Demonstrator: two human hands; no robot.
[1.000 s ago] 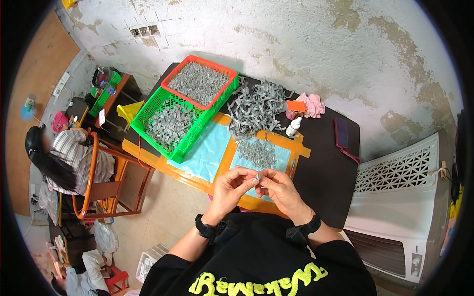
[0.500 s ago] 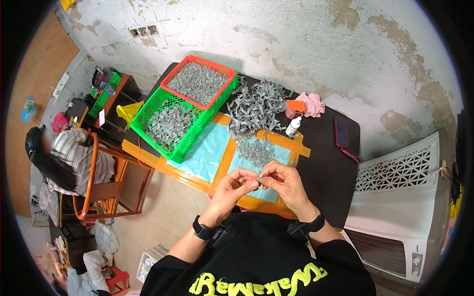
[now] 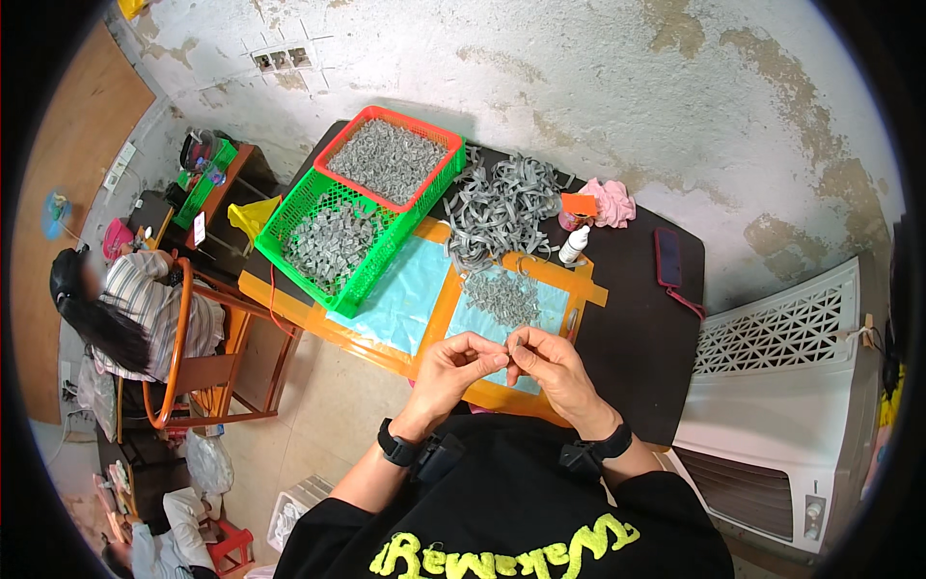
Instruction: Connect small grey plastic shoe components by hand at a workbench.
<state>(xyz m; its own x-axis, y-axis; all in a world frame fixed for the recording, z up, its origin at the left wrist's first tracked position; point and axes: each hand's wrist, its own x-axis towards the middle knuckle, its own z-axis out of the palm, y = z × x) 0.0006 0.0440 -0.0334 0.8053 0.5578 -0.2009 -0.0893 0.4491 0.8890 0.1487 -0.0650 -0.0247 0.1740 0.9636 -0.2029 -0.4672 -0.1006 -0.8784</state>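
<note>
Over the near edge of the taped work area, my left hand (image 3: 455,372) and my right hand (image 3: 558,374) meet at the fingertips. Both are closed in a pinch around a small grey piece (image 3: 517,344); its exact shape is too small to tell and partly hidden by the fingers. Just beyond my hands, a loose pile of small grey pieces (image 3: 502,295) lies on a light blue sheet (image 3: 552,307) edged with orange tape. Farther back is a large tangled heap of grey strips (image 3: 502,207).
Left on the dark table (image 3: 632,338), a red basket (image 3: 453,145) of grey bits rests on a green basket (image 3: 371,280) holding more. A white bottle (image 3: 573,247), pink cloth (image 3: 612,205) and phone (image 3: 667,259) lie right. A person (image 3: 154,309) sits far left, a white appliance (image 3: 762,415) right.
My fingers have shifted slightly around the small grey piece, which now shows more at my right fingertips. Both hands otherwise stay in place.
</note>
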